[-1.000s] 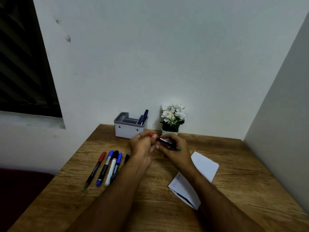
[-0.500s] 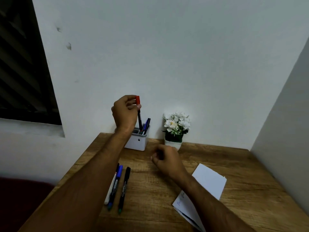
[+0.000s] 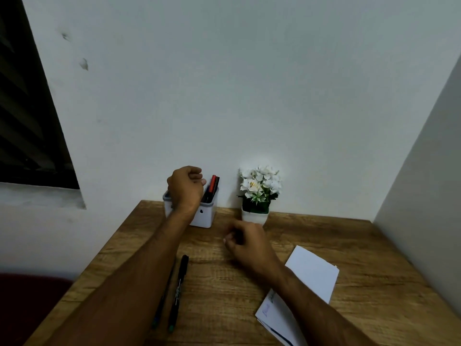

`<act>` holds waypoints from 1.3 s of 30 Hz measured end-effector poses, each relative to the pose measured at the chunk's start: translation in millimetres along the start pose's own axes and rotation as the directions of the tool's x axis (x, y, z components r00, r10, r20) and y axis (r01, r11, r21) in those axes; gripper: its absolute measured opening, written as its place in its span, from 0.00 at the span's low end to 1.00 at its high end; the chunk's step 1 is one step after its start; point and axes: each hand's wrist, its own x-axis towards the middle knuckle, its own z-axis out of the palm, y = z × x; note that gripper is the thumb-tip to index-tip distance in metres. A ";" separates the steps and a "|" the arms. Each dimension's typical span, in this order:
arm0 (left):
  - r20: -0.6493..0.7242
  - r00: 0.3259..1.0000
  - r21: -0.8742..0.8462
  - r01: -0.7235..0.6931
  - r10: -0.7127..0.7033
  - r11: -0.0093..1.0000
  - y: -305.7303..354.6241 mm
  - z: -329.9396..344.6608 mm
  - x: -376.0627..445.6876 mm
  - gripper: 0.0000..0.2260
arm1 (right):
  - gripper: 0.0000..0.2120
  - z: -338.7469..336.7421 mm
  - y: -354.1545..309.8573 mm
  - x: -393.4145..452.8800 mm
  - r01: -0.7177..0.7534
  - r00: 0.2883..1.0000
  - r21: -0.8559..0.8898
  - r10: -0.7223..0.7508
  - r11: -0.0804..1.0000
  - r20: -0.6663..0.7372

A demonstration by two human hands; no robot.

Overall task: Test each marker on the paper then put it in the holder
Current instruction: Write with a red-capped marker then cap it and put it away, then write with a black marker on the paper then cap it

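A red-capped marker (image 3: 212,184) stood upright in the right-hand compartment of a small grey holder (image 3: 205,217), beside at least one darker marker there. The holder sat at the back of a wooden table (image 3: 324,233), against a white wall.

The person's left hand (image 3: 185,187) hovered directly above the holder with its fingers curled loosely inward. It gripped nothing that could be seen, and the thumb tip sat just beside the red cap without clearly touching it. The right hand (image 3: 245,242) rested on the table nearer the person, fingers curled toward the thumb; whether it pinched anything could not be told.

Judging by this, the red marker looked delivered. To finish the step well, the left hand would best lift straight up, so as not to knock the caps or tip the light holder, then reach for the next marker.

A black marker (image 3: 178,290) lay on the table near the left forearm, with another dark one partly hidden beside it. A folded white paper (image 3: 311,278) lay to the right, bearing faint scribbles near its lower edge. A small pot of white flowers (image 3: 259,188) stood right of the holder.

Pale print ran along the black marker's barrel, too small to read. No brand or label was legible anywhere.
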 end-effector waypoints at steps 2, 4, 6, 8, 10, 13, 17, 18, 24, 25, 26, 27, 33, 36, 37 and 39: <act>0.011 1.000 0.012 -0.010 0.009 1.000 -2.5 -6.4 -8.4 0.10 | 0.04 1.5 -0.6 -2.8 0.007 1.000 0.001 -0.007 1.000 0.012; 0.022 0.999 0.054 -0.042 0.040 0.998 -5.9 -13.3 -18.1 0.08 | 0.05 3.0 -1.9 -5.3 0.016 1.000 -0.001 -0.016 1.000 0.009; 0.043 0.997 0.125 -0.067 0.062 0.990 -9.6 -20.4 -28.7 0.07 | 0.04 4.9 -2.5 -8.5 0.008 1.000 0.008 -0.008 1.000 0.007; 0.097 0.994 0.214 -0.072 0.053 0.974 -14.7 -27.5 -39.5 0.06 | 0.04 6.0 -4.0 -12.7 0.008 1.000 0.011 -0.007 1.000 -0.004; 0.183 0.983 0.323 -0.072 0.012 0.944 -20.1 -34.4 -50.3 0.05 | 0.06 6.4 -6.5 -17.2 0.014 1.000 0.014 -0.014 1.000 -0.012; 0.317 0.946 0.498 -0.098 -0.075 0.861 -25.2 -44.1 -69.2 0.07 | 0.08 6.2 -10.6 -26.5 0.016 1.000 0.025 -0.015 1.000 -0.023; 0.366 0.918 0.669 -0.146 -0.153 0.728 -21.1 -53.2 -93.6 0.09 | 0.08 6.3 -13.8 -37.7 -0.006 1.000 0.033 0.007 0.999 -0.015; 0.367 0.917 0.691 -0.160 -0.153 0.705 -19.9 -54.1 -98.3 0.09 | 0.08 5.9 -14.7 -39.9 -0.015 1.000 0.032 0.015 0.999 -0.010; 0.370 0.921 0.757 -0.222 -0.123 0.615 -13.7 -52.9 -117.5 0.08 | 0.08 1.1 -20.8 -50.3 -0.034 0.999 0.035 0.034 0.999 0.006; 0.365 0.923 0.767 -0.222 -0.125 0.602 -12.3 -52.7 -120.1 0.08 | 0.07 0.2 -21.3 -52.1 -0.038 0.999 0.042 0.038 0.998 0.010; 0.356 0.926 0.772 -0.215 -0.127 0.599 -11.1 -53.1 -122.6 0.07 | 0.07 -0.6 -21.8 -53.8 -0.044 0.999 0.050 0.044 0.998 0.016; 0.351 0.928 0.772 -0.210 -0.126 0.600 -10.1 -52.5 -124.9 0.07 | 0.07 -1.6 -22.1 -55.5 -0.052 0.999 0.054 0.051 0.997 0.020; 0.297 0.947 0.635 -0.099 -0.123 0.766 4.6 -47.3 -121.3 0.07 | 0.04 -4.7 -24.0 -57.7 -0.125 0.992 0.169 0.125 0.978 0.007; 0.336 0.933 0.361 0.001 -0.131 0.933 18.0 -45.4 -116.4 0.06 | 0.06 -7.6 -30.3 -57.2 -0.157 0.987 0.312 0.161 0.937 0.013; 0.337 0.932 0.236 0.054 -0.134 0.970 22.9 -45.3 -116.0 0.06 | 0.07 -9.2 -32.8 -57.3 -0.160 0.986 0.348 0.165 0.924 0.017; 0.301 0.940 0.051 0.151 -0.159 0.987 31.0 -44.8 -117.0 0.05 | 0.06 -12.1 -37.3 -57.3 -0.182 0.982 0.456 0.182 0.871 0.043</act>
